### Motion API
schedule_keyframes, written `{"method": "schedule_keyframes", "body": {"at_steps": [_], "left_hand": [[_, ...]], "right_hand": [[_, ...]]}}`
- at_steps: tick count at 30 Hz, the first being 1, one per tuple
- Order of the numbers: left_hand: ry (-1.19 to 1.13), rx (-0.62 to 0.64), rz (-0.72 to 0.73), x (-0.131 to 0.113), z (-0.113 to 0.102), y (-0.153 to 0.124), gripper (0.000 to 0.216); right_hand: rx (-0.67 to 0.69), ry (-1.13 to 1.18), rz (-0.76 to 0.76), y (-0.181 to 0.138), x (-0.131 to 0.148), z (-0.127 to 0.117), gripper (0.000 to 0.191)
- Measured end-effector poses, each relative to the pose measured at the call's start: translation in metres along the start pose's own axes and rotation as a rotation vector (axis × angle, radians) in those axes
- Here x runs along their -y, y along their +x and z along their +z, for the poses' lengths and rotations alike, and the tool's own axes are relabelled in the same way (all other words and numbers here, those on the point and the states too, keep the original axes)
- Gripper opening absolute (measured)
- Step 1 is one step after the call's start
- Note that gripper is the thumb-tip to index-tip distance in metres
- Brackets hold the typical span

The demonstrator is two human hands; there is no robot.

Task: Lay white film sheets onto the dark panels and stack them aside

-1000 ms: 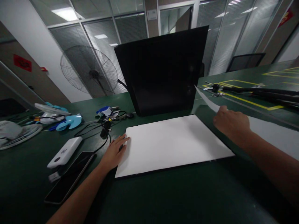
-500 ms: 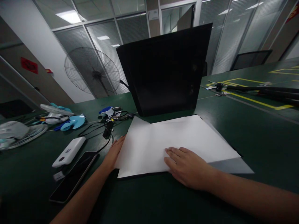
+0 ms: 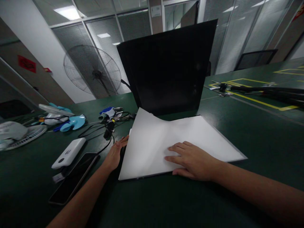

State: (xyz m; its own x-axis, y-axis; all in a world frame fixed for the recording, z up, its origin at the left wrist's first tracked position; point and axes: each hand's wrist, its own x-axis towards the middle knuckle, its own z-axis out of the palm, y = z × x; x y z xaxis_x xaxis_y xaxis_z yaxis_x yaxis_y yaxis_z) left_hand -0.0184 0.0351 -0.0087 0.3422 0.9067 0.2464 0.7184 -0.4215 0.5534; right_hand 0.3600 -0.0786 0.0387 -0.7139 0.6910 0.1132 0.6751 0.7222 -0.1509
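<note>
A large blank white sheet (image 3: 190, 129) lies on the green table in front of me, its left part curved up off the surface. A thin dark edge shows beneath it in places. My right hand (image 3: 191, 160) rests palm down on the sheet's lower middle, fingers apart. Beside the raised left edge is my left hand (image 3: 116, 153), its fingers stretched toward the sheet and the tips partly hidden at the edge. Whether those tips touch the paper is not clear.
A black monitor (image 3: 168, 66) stands behind the sheet. To the left lie a phone (image 3: 74, 179), a white power bank (image 3: 68, 153), tangled cables (image 3: 109, 126) and blue fan blades (image 3: 73, 123). Black equipment (image 3: 273, 91) sits at the far right beside yellow tape.
The sheet's left side has risen and curves more. The grey-looking flap at its lower right no longer sticks out. My right hand's fingers have spread, and my left hand has shifted slightly.
</note>
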Motion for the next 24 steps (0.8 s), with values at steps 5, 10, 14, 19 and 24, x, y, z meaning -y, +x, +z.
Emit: {"method": "schedule_keyframes", "body": {"at_steps": [5,10,14,19,24], "left_hand": [[0.107,0.079,-0.008,-0.001,-0.003,0.0,0.083],[0.155,0.076,-0.023,-0.01,-0.004,0.0,0.076],[0.201,0.088,-0.02,-0.011,-0.002,-0.001,0.074],[0.073,0.033,0.014,-0.001,0.0,-0.004,0.087],[-0.028,-0.005,0.082,0.015,0.002,-0.005,0.1]], "right_hand": [[0.0,0.074,0.032,0.0,-0.004,0.002,0.06],[0.019,0.133,0.06,0.001,-0.004,-0.001,0.066],[0.051,0.165,0.082,0.0,-0.006,-0.001,0.069],[0.096,0.213,0.043,0.001,-0.01,0.002,0.076],[0.118,0.169,0.046,0.008,-0.006,0.0,0.082]]}}
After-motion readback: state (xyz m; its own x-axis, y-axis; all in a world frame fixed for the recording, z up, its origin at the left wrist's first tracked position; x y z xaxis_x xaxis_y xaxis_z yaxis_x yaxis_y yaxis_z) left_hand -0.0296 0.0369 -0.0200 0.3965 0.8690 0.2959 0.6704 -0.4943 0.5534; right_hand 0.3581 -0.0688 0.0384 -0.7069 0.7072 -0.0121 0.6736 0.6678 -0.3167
